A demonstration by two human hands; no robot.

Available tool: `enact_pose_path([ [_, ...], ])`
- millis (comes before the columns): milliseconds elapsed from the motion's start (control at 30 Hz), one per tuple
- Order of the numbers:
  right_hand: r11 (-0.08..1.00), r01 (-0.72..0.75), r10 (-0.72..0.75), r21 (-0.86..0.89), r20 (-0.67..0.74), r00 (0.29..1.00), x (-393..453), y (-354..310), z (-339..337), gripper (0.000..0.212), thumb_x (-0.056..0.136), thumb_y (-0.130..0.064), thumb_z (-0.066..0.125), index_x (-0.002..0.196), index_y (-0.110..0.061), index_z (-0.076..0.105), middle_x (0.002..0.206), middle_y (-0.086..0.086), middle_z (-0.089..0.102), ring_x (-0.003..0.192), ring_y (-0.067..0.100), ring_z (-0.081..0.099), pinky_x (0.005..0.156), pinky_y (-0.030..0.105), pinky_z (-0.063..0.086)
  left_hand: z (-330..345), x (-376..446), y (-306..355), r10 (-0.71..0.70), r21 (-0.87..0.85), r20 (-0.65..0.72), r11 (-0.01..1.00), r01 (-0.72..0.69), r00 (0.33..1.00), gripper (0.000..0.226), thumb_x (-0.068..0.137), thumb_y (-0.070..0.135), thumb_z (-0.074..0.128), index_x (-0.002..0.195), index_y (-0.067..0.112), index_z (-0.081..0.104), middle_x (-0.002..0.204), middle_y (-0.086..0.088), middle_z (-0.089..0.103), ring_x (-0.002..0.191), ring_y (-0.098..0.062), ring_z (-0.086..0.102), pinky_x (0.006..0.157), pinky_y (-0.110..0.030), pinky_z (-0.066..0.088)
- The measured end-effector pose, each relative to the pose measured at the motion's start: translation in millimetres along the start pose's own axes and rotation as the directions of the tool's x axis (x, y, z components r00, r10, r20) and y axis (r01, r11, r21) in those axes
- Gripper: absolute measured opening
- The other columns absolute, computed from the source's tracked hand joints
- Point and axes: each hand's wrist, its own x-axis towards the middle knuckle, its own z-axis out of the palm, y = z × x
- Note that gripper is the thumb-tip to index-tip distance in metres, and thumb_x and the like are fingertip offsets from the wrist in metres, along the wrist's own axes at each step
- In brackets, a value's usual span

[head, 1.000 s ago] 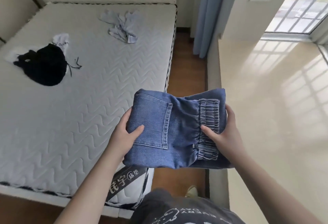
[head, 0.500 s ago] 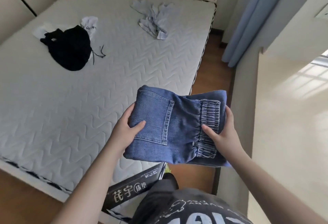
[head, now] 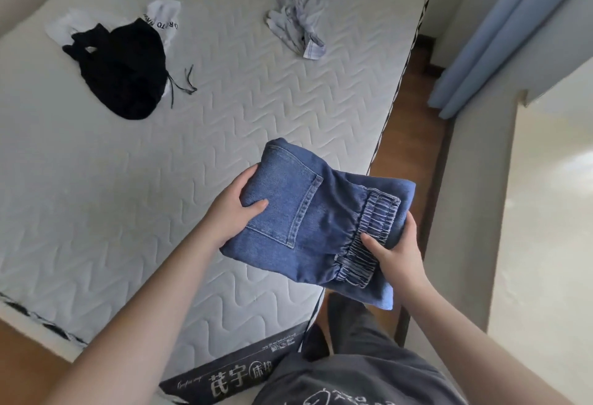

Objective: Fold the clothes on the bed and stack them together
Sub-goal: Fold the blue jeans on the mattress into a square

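Hands (head: 231,212) (head: 396,252) grip folded jeans (head: 314,221); label (head: 237,382) reads "茂宇".

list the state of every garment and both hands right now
jeans: folded, held above the mattress corner
left hand: grips the jeans' pocket side
right hand: grips the waistband side
black garment: crumpled, unfolded
white garment: crumpled, partly under the black one
pale blue garment: crumpled, unfolded

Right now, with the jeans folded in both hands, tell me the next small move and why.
Probably lower the folded jeans onto the bare mattress just ahead. Both hands, left and right, grip them in the air, and the black garment and pale shirt lie unfolded.
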Motion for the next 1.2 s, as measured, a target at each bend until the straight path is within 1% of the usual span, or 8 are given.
enact_pose_path([
  [133,0.999,-0.053,0.053,0.008,0.001,0.999,38,-1,6,0.080,0.080,-0.021,0.079,0.143,-0.029,0.030,0.123,-0.016,0.055,0.106,-0.008,0.053,0.087,0.022,0.042,7,38,-4,-0.032,0.025,-0.010,0.999,0.033,0.999,0.071,0.088,0.013,0.071,0.147,0.036,0.037,0.139,0.015,0.053,0.126,-0.002,0.051,0.114,-0.034,0.036],
  [233,0.990,-0.134,0.133,0.041,0.017,0.991,69,3,13,0.076,0.081,-0.019,0.079,0.140,-0.029,0.032,0.116,-0.019,0.056,0.101,-0.006,0.054,0.092,0.030,0.044,12,67,-9,-0.066,0.064,0.002,0.996,0.066,0.998,0.074,0.088,0.013,0.070,0.147,0.039,0.033,0.141,0.016,0.050,0.127,-0.005,0.051,0.114,-0.038,0.036],
  [367,0.957,-0.282,0.277,0.063,0.074,0.958,115,9,25,0.076,0.077,-0.021,0.083,0.138,-0.024,0.037,0.116,-0.014,0.060,0.104,0.007,0.060,0.093,0.034,0.047,19,109,-16,-0.192,0.155,-0.034,0.968,0.195,0.981,0.080,0.088,0.018,0.071,0.151,0.035,0.025,0.140,0.007,0.051,0.119,-0.013,0.055,0.107,-0.032,0.039],
  [567,0.896,-0.442,0.434,0.030,0.145,0.889,179,35,53,0.060,0.074,-0.020,0.085,0.124,-0.020,0.051,0.112,-0.005,0.067,0.100,0.014,0.065,0.090,0.038,0.052,20,176,-52,-0.315,0.286,-0.064,0.903,0.320,0.947,0.058,0.085,0.025,0.073,0.137,0.023,0.048,0.125,0.001,0.063,0.113,-0.021,0.059,0.097,-0.034,0.045],
  [833,0.784,-0.619,0.603,0.044,0.182,0.777,232,87,115,0.050,0.071,-0.019,0.087,0.111,-0.017,0.057,0.105,0.000,0.070,0.093,0.023,0.069,0.089,0.045,0.056,22,234,-122,-0.343,0.377,-0.070,0.860,0.343,0.937,0.059,0.085,0.022,0.072,0.139,0.025,0.049,0.122,0.001,0.065,0.109,-0.022,0.061,0.094,-0.033,0.046],
  [967,0.783,-0.622,0.608,0.005,0.201,0.768,258,109,136,0.052,0.069,-0.024,0.088,0.111,-0.018,0.059,0.103,-0.002,0.071,0.093,0.022,0.069,0.086,0.044,0.057,14,253,-158,-0.380,0.373,-0.091,0.844,0.386,0.920,0.060,0.085,0.022,0.073,0.141,0.026,0.048,0.121,0.002,0.066,0.108,-0.021,0.061,0.093,-0.031,0.046],
  [1067,0.749,-0.662,0.640,0.005,0.252,0.726,272,129,149,0.051,0.070,-0.021,0.087,0.113,-0.017,0.059,0.103,0.001,0.072,0.095,0.024,0.069,0.087,0.045,0.056,12,268,-178,-0.401,0.384,-0.119,0.825,0.415,0.908,0.061,0.087,0.023,0.072,0.142,0.026,0.045,0.121,0.000,0.065,0.108,-0.023,0.061,0.093,-0.032,0.046],
  [1200,0.714,-0.699,0.693,-0.035,0.174,0.700,290,144,154,0.070,0.080,-0.023,0.080,0.138,-0.011,0.041,0.117,0.001,0.060,0.107,0.026,0.060,0.085,0.038,0.049,20,290,-201,-0.478,0.376,-0.152,0.781,0.498,0.865,0.057,0.087,0.025,0.068,0.139,0.022,0.046,0.122,-0.002,0.064,0.110,-0.027,0.061,0.093,-0.036,0.047],
])
